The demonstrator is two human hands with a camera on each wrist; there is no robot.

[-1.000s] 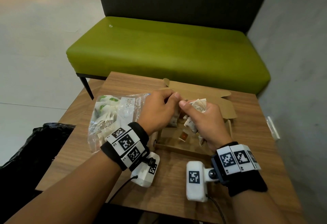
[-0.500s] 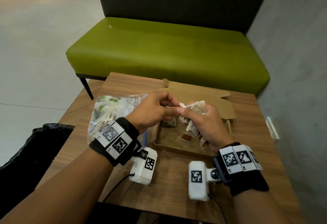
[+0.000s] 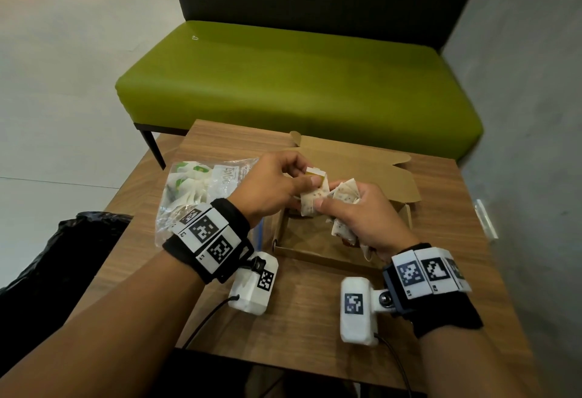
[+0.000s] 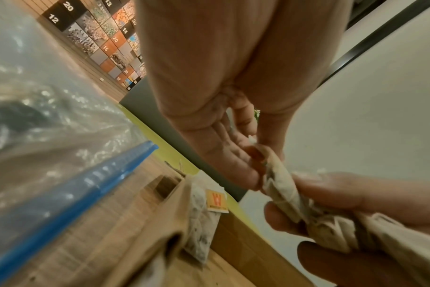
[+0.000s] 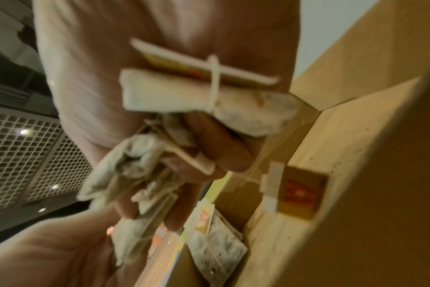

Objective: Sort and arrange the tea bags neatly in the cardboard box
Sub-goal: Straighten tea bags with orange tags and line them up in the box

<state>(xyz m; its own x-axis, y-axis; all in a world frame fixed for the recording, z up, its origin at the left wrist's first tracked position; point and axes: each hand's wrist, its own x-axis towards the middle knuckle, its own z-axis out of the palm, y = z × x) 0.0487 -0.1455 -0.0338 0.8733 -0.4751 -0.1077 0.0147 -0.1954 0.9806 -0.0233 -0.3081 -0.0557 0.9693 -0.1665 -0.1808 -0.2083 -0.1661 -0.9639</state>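
1. A person's left hand [image 3: 271, 186] pinched a single pale, speckled paper tea bag [image 3: 313, 201] between thumb and curled fingers, its small yellow paper tag [image 3: 315, 173] sticking up above the thumb. The pinch looked meant to draw that one bag away from the rest.

2. The right hand [image 3: 362, 218] was closed around a crumpled bunch of similar tea bags [image 3: 345, 193], fingers curled beneath it (strings and tags appeared tangled in the right wrist view), probably serving as a supply to sort from.

3. Both hands met directly over the shallow, open brown cardboard box [image 3: 315, 256] on the wooden table [image 3: 315, 319], the single bag touching the right thumb. Holding the bags there would likely keep any drop inside the box.

4. At least one tea bag with an orange tag [image 4: 217, 201] already lay inside the box, against its left wall.

5. A clear plastic zip bag with a blue seal [image 3: 201, 190], holding more pale sachets, lay just beside the box under the left wrist.
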